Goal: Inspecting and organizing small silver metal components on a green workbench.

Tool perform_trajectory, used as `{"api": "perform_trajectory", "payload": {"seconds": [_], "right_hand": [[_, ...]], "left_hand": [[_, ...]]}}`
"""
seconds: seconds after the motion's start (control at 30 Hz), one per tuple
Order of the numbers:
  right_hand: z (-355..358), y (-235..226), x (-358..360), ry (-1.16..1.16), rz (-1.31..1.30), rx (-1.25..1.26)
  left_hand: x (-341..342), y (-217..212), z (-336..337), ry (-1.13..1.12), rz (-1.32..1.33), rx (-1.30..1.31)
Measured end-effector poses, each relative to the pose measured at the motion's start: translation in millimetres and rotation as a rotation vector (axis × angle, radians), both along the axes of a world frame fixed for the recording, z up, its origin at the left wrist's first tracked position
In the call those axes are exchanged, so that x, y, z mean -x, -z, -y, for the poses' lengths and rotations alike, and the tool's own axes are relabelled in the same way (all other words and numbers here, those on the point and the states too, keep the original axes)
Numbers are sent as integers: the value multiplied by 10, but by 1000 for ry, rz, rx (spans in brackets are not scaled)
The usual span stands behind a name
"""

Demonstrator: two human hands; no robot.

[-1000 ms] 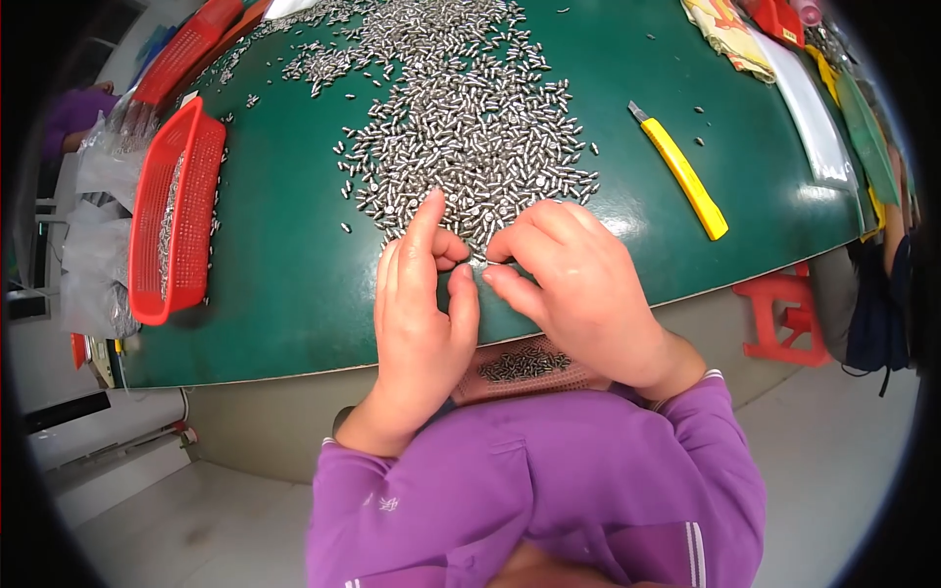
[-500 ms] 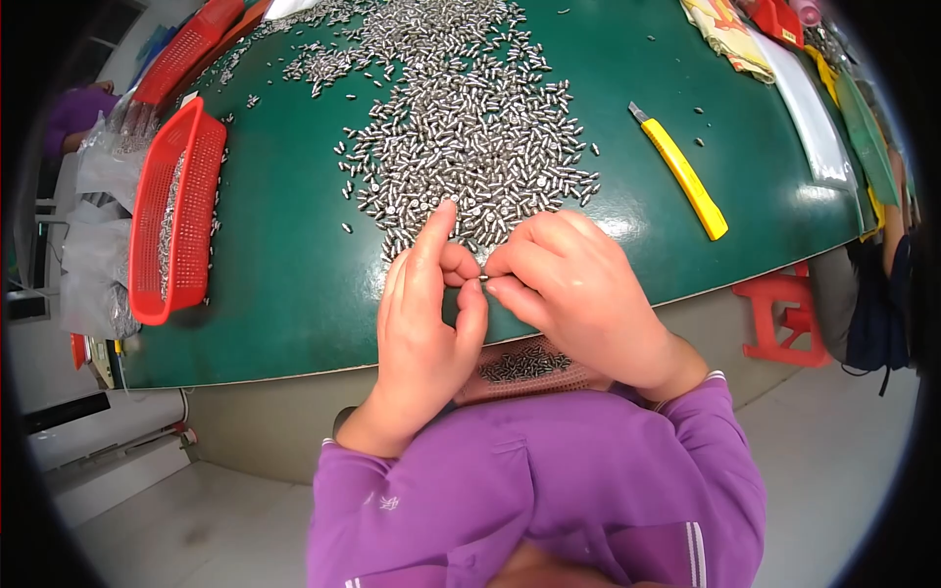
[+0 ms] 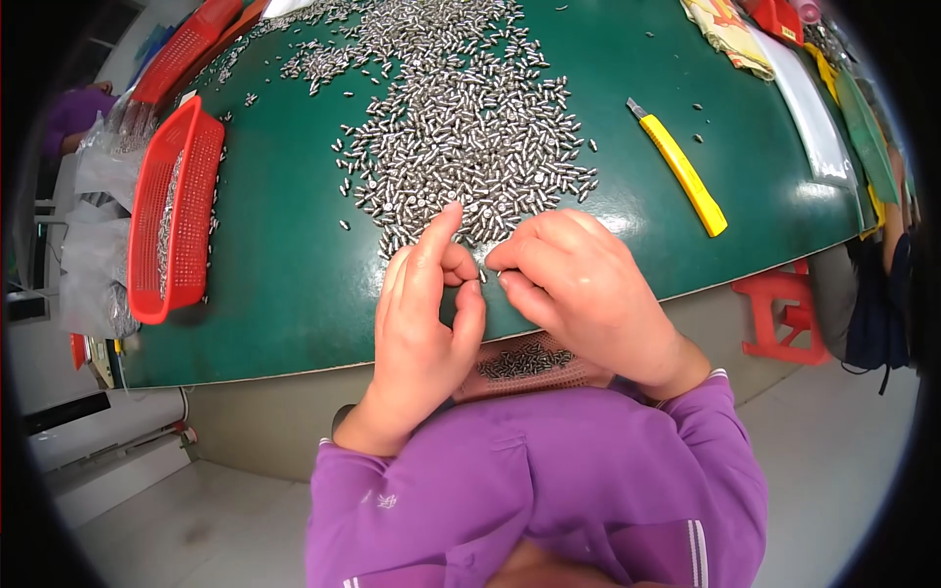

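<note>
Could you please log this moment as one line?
left hand: metal piece at fingertips | right hand: close by, hold unclear | beyond: metal pile | right side: yellow cutter

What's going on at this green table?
A person in a purple top is handling small metal pieces at the table's near edge. The left hand appears to pinch a small metal piece; the right hand is close beside it, but whether it holds one too is hard to tell. A large pile of pieces lies just beyond the hands. A yellow knife lies to the right, and a red basket stands to the left.
</note>
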State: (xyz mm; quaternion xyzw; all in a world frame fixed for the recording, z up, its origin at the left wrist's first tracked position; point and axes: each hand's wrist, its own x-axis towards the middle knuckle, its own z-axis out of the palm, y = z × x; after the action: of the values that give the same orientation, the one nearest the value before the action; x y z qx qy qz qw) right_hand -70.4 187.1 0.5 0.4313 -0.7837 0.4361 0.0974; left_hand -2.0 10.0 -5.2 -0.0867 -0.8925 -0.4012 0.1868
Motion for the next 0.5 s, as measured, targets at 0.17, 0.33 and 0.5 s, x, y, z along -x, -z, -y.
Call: {"api": "perform_trajectory", "payload": {"seconds": [0.17, 0.33, 0.5], "right_hand": [[20, 7, -3, 39, 7, -18], [22, 3, 2, 19, 19, -27], [31, 6, 3, 23, 29, -18]], "left_hand": [[-7, 8, 16, 28, 31, -38], [-4, -12, 0, 6, 27, -29], [-16, -10, -9, -13, 22, -22]]}}
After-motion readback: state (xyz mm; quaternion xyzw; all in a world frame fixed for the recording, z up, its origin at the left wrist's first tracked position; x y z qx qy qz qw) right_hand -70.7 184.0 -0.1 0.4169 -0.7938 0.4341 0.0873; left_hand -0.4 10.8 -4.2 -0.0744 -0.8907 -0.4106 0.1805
